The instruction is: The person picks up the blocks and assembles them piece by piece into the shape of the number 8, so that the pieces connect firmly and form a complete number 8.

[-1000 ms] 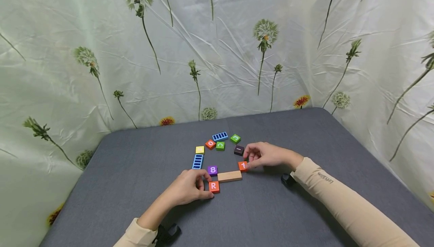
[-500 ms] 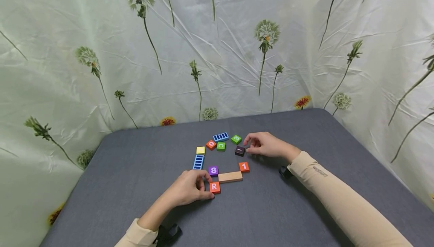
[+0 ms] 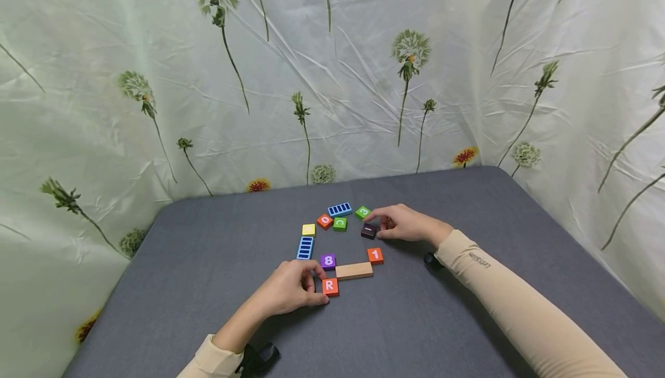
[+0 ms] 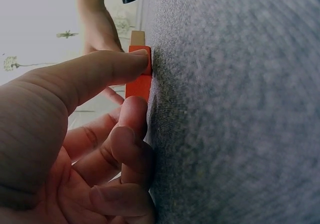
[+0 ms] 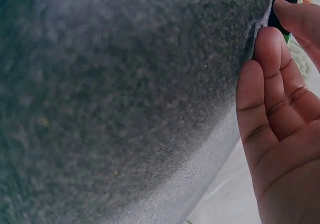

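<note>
My left hand (image 3: 292, 288) pinches an orange block marked R (image 3: 329, 287) on the grey table, thumb at its near side and index finger at its far side. In the left wrist view the thumb presses the orange block's side (image 4: 137, 86). My right hand (image 3: 407, 223) has thumb and index finger at a black block with a white stroke (image 3: 368, 231). The right wrist view shows the thumb against that black block (image 5: 283, 13); the index fingertip is largely hidden there. Beyond it lies a green block marked 3 (image 3: 362, 212), close to the index finger.
A plain wooden plank (image 3: 354, 271) lies between the R block and an orange 1 block (image 3: 375, 255). Around them are a purple 8 (image 3: 328, 261), blue barred blocks (image 3: 305, 247), a yellow block (image 3: 309, 229), an orange 0 (image 3: 324, 221) and a green C (image 3: 340, 224). Flowered cloth hangs behind.
My right hand has left the orange 1 block, moved away from me and closed in on the black block. The left hand stays at the R block.
</note>
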Demonstrator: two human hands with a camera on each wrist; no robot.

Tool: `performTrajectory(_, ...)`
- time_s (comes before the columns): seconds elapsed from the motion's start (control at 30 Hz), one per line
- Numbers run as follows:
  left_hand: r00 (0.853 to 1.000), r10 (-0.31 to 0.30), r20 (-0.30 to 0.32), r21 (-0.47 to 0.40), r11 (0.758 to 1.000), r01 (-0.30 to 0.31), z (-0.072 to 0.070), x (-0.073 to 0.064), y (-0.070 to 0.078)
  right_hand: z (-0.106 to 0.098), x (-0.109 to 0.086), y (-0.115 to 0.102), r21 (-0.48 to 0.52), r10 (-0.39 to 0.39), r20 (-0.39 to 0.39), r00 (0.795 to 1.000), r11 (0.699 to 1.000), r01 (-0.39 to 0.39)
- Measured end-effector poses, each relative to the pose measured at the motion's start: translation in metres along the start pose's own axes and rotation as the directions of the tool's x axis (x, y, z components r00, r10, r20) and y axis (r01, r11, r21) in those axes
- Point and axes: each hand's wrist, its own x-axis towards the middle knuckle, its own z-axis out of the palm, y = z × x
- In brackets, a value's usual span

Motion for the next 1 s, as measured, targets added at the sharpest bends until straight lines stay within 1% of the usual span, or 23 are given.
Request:
performTrajectory(0.23, 1.0, -0.006, -0.006, 0.006, 1.0, 0.006, -0.0001, -0.0003, 0.0009, -0.0008, 0.0011, -0.0044, -0.022, 0.007, 0.003, 1.0, 1.0, -0.007)
performTrajectory(0.5, 1.0, -0.01, -0.001, 0.0, 1.0, 0.01, -0.0005, -0.0003, 0.0011, -0.0007, 0.0011, -0.0056, -0.016, 0.017, 0.004, 1.0, 1.0, -0.017)
performTrajectory(0.77, 1.0, 0.005, -0.005, 0.004, 1.0, -0.005, 0.0004, -0.0001, -0.0004, 0.0001, -0.0013, -0.0032, -0.052, -0.03, -0.041, 0.999, 0.998, 0.028)
performTrajectory(1.0, 1.0, 0.01, -0.01, 0.006, 1.0, -0.01, 0.001, 0.0003, -0.0015, -0.0018, -0.0068, -0.0011, -0.037, -0.024, -0.083, 0.996, 0.999, 0.021)
